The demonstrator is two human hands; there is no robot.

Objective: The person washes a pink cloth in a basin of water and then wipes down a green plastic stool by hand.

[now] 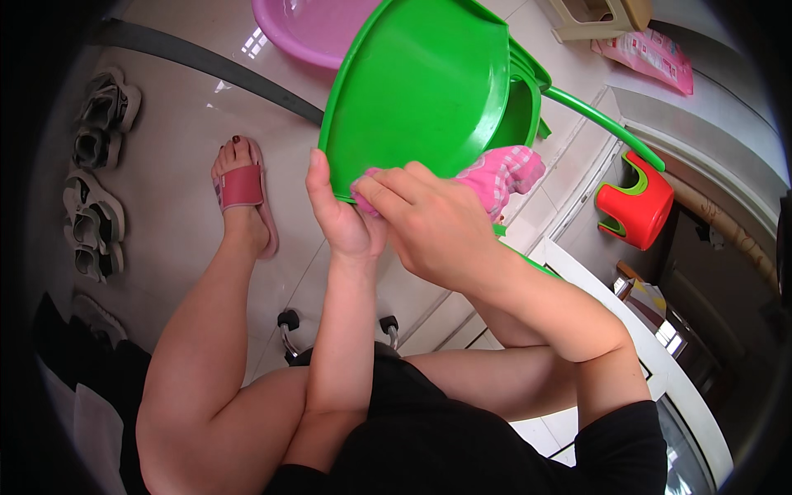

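A green plastic chair [421,93], its parts joined and its legs sticking out to the right, is tilted up in front of me. My left hand [346,216] grips its near lower edge, thumb up along the rim and fingers hidden beneath. My right hand [427,223] holds a pink cloth [501,176] with white checks, bunched under the fingers and pressed on the green surface near that same corner. The cloth's loose end hangs out to the right of the hand.
A pink basin [309,31] stands on the tiled floor beyond the green chair. Several shoes [93,216] line the left side. A red and green stool [637,201] is at the right, near a pink packet [649,55] and a beige stool [594,18]. My slippered foot [241,185] is left of centre.
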